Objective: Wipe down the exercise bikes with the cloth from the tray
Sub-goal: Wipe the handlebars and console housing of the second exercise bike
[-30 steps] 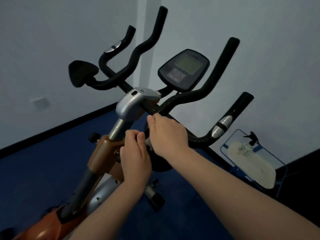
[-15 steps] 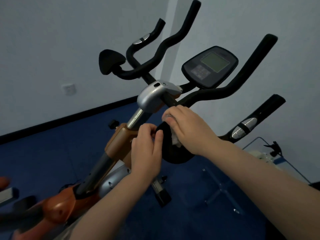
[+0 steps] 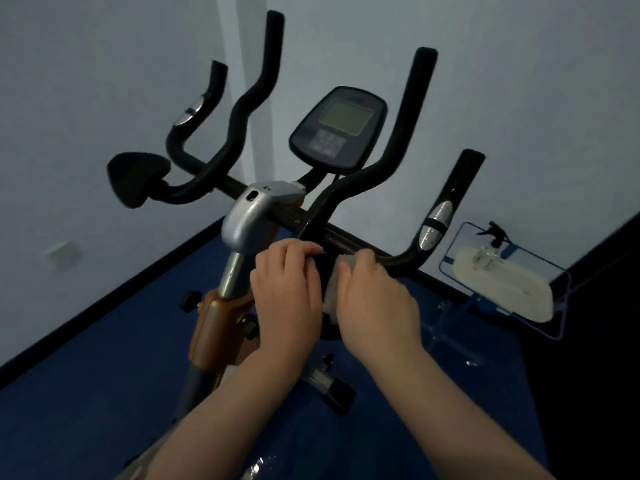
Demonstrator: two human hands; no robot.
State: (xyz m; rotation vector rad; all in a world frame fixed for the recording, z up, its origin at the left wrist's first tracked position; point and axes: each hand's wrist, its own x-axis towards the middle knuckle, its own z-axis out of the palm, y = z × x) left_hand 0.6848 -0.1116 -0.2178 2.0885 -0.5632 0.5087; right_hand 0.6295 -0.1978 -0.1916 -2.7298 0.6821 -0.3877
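An exercise bike with black handlebars (image 3: 349,188), a silver stem cap (image 3: 256,209), an orange frame (image 3: 214,327) and a console (image 3: 339,126) stands in front of me. My left hand (image 3: 287,299) grips the black elbow pad (image 3: 322,268) just below the crossbar. My right hand (image 3: 377,306) presses a pale grey cloth (image 3: 330,296) against that pad; only a strip of cloth shows between the hands. The other black elbow pad (image 3: 136,176) sticks out at the left.
At the right, a blue-framed tray (image 3: 554,327) on a stand holds a white pad (image 3: 502,285) and a spray bottle (image 3: 493,237). Blue floor lies around the bike, grey walls meet behind it, and a dark panel (image 3: 606,306) rises at the far right.
The view has swung, so the bike sits lower and the tray shows fully again. Both hands stay on the elbow pad; the right hand has slid lower and to the right with the cloth.
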